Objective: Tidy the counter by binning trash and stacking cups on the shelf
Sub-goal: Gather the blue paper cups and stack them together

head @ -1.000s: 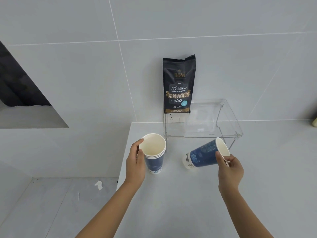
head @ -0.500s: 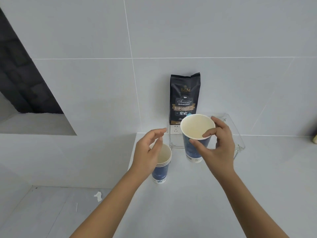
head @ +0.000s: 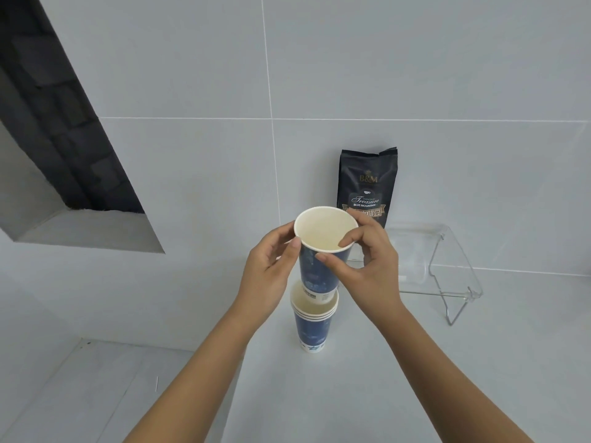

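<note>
A blue paper cup with a white inside is upright, its base just inside the mouth of a stack of blue paper cups standing on the white counter. My right hand grips the upper cup at its rim, thumb on the front and a finger over the edge. My left hand touches the same cup's left side with thumb and fingers. A clear acrylic shelf stands to the right, against the wall.
A black coffee bean bag stands upright against the tiled wall, behind the cups. The counter's left edge drops to a grey floor. A dark opening shows at the upper left.
My right hand turned the cup upright, lifted it and carried it left over the stack; its base now enters the top cup. My left hand left the stack and rose to the cup's side.
</note>
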